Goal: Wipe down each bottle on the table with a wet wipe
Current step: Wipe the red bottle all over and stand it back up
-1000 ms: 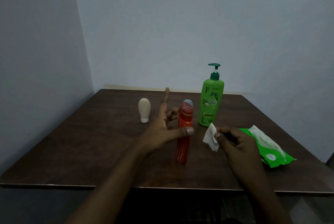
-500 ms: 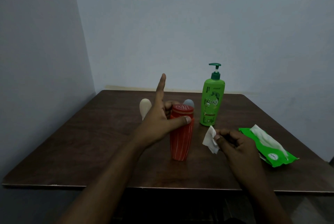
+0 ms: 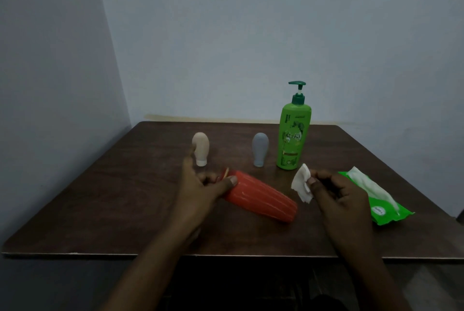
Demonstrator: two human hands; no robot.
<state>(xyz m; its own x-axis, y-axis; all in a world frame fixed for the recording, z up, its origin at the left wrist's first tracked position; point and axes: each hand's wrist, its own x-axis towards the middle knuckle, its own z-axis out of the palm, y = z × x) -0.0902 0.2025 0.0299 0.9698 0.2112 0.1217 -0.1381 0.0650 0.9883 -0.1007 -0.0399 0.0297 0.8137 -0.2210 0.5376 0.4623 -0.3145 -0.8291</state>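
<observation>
My left hand (image 3: 200,188) grips the cap end of a ribbed red-orange bottle (image 3: 263,199), which is tipped almost on its side with its base pointing right. My right hand (image 3: 336,195) pinches a folded white wet wipe (image 3: 302,186) just right of the bottle's base, not touching it. Behind stand a tall green pump bottle (image 3: 293,139), a small grey bottle (image 3: 260,148) and a small beige bottle (image 3: 200,147), both small ones upside down on their caps.
A green pack of wet wipes (image 3: 381,207) lies open at the right with a wipe sticking out. The dark brown table (image 3: 100,200) sits in a corner, walls to the left and behind. Its front edge is close to me.
The red-orange bottle was upright in my left hand; now it is tipped over toward the right. The grey bottle behind it has come into sight. My right hand has barely moved.
</observation>
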